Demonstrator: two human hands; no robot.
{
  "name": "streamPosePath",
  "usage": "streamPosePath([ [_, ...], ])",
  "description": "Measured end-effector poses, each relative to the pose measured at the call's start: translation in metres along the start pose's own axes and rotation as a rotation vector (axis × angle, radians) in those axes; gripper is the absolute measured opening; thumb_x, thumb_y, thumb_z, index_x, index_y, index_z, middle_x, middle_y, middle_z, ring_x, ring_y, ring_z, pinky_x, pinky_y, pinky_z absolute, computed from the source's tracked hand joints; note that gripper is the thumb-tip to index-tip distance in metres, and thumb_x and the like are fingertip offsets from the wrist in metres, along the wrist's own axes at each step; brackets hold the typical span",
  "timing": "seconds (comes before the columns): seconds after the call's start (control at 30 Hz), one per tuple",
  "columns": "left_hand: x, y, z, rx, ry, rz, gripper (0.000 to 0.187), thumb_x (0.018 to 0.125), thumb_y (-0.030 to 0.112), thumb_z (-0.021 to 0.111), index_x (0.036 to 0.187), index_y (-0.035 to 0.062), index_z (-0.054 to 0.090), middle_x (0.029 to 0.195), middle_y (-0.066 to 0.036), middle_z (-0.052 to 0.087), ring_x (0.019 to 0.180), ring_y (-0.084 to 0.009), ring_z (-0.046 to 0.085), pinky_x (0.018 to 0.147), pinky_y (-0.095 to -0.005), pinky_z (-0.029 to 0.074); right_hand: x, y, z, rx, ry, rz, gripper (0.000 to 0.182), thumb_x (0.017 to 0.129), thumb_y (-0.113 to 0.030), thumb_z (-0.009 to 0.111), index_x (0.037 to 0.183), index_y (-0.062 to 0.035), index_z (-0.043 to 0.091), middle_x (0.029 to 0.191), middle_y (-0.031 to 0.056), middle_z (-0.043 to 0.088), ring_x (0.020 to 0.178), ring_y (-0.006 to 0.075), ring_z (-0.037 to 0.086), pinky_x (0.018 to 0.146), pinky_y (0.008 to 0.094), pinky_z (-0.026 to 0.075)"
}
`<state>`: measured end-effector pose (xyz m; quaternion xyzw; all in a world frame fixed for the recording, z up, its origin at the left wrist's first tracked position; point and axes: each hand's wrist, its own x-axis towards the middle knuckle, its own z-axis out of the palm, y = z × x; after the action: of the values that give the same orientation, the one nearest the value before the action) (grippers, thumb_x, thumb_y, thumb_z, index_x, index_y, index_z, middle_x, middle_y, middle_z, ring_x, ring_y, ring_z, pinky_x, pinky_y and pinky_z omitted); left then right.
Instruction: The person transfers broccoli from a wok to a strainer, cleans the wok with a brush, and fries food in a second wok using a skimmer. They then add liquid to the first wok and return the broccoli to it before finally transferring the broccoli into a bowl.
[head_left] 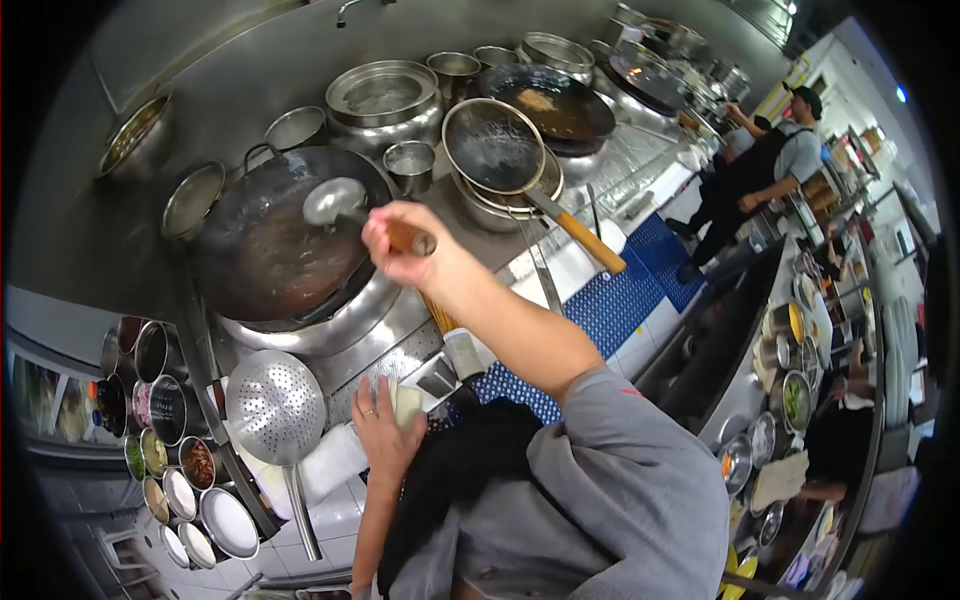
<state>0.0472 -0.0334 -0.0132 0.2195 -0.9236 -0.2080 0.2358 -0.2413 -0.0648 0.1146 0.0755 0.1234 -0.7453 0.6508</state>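
My right hand point(405, 245) is wrapped round the wooden handle of a ladle point(335, 203). The ladle's metal bowl hangs over the large dark wok point(235, 225), which has a thin layer of reddish-brown liquid in its bottom. A slight haze hangs over the wok. Down at the stove's front edge, my left hand point(385, 430) lies with fingers apart, wearing a ring, against a pale folded cloth point(407, 408). Left of that hand, a perforated skimmer point(276, 405) rests on a white cloth with its metal handle pointing towards me.
A wood-handled strainer point(493, 145) sits across pots right of the wok. Behind it, a second wok point(548, 105) holds dark liquid. Seasoning bowls point(229, 522) cluster at lower left. A bamboo brush point(440, 318) lies near the front edge. A co-worker point(765, 165) stands farther right.
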Motion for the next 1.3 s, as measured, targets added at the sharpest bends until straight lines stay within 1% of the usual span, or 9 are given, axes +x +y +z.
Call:
streamPosePath([
  [0.1,-0.004,0.005,-0.004,-0.124,0.121,0.067,0.059,0.068,0.014,0.077,0.122,-0.0005,0.057,0.128,-0.024,0.048,0.111,-0.0409,0.048,0.095,-0.0490,0.043,-0.012,0.035,-0.006,-0.767,0.192,-0.082,0.010,0.081,-0.004,0.064,0.086,0.0010,0.057,0.064,0.0053,0.057,0.052,0.0130,0.058,0.045,0.0258,0.049],
  [0.17,-0.016,0.007,-0.003,-0.296,0.147,0.171,0.046,0.069,0.009,0.074,0.112,-0.0008,0.063,0.120,-0.020,0.056,0.103,-0.0370,0.054,0.088,-0.0450,0.047,-0.013,0.044,-0.030,-1.362,0.274,-0.134,0.036,0.078,-0.006,0.067,0.111,0.0064,0.060,0.064,0.0091,0.062,0.047,0.0159,0.059,0.044,0.0317,0.048],
  [0.27,-0.013,0.022,0.000,-0.446,0.073,0.268,0.032,0.070,0.004,0.072,0.101,-0.0007,0.067,0.105,-0.015,0.063,0.090,-0.0322,0.060,0.079,-0.0405,0.050,-0.021,0.063,-0.050,-2.390,0.420,-0.512,0.049,0.076,-0.019,0.069,0.120,-0.0007,0.060,0.077,0.0197,0.068,0.076,0.0335,0.070,0.066,0.0428,0.056],
  [0.47,-0.002,0.024,0.015,-0.637,-0.283,0.114,0.024,0.078,0.004,0.068,0.101,-0.0006,0.067,0.097,-0.015,0.066,0.086,-0.0301,0.062,0.078,-0.0401,0.051,-0.086,0.066,-0.076,-1.889,0.328,-0.654,0.044,0.094,-0.044,0.054,0.104,-0.0032,0.067,0.081,0.0182,0.069,0.079,0.0386,0.067,0.075,0.0439,0.052],
  [0.6,-0.004,0.015,0.028,-0.809,-0.840,-0.143,0.026,0.085,0.013,0.067,0.108,-0.0004,0.067,0.101,-0.015,0.068,0.089,-0.0261,0.065,0.080,-0.0374,0.052,-0.179,0.033,-0.151,-1.905,0.170,-0.218,0.048,0.098,-0.041,0.046,0.073,-0.0048,0.066,0.068,0.0142,0.067,0.058,0.0284,0.062,0.059,0.0396,0.050],
  [0.67,-0.011,0.013,0.048,-0.801,-1.004,-0.183,0.028,0.087,0.016,0.067,0.110,0.0002,0.067,0.102,-0.015,0.069,0.091,-0.0246,0.066,0.081,-0.0364,0.052,-0.236,-0.003,-0.160,-1.925,0.128,0.289,0.046,0.095,-0.038,0.047,0.065,-0.0063,0.062,0.054,0.0094,0.062,0.047,0.0216,0.063,0.046,0.0336,0.051],
  [0.8,0.009,0.031,0.101,-0.647,-1.171,-0.285,0.029,0.087,0.017,0.067,0.111,0.0007,0.067,0.102,-0.014,0.070,0.091,-0.0242,0.067,0.081,-0.0363,0.052,-0.262,-0.112,-0.429,-1.632,0.790,0.427,0.026,0.084,-0.030,0.061,0.070,-0.0108,0.071,0.061,0.0059,0.068,0.049,0.0197,0.065,0.044,0.0348,0.054],
  [1.0,0.055,0.065,0.154,-0.343,-1.214,-0.469,0.030,0.087,0.020,0.067,0.112,0.0014,0.067,0.102,-0.014,0.070,0.092,-0.0236,0.067,0.081,-0.0360,0.052,-0.316,-0.303,-0.511,-1.050,1.263,-0.190,0.022,0.086,-0.017,0.054,0.087,-0.0038,0.071,0.068,0.0104,0.069,0.048,0.0198,0.064,0.042,0.0349,0.054],
  [1.3,0.108,0.109,0.187,-0.109,-1.181,-0.688,0.032,0.088,0.023,0.067,0.113,0.0025,0.066,0.101,-0.013,0.071,0.092,-0.0227,0.068,0.081,-0.0356,0.052,-0.274,-0.515,-0.603,-0.474,1.296,-0.756,0.030,0.093,-0.021,0.051,0.114,-0.0034,0.063,0.091,0.0129,0.066,0.070,0.0246,0.064,0.052,0.0388,0.056],
])
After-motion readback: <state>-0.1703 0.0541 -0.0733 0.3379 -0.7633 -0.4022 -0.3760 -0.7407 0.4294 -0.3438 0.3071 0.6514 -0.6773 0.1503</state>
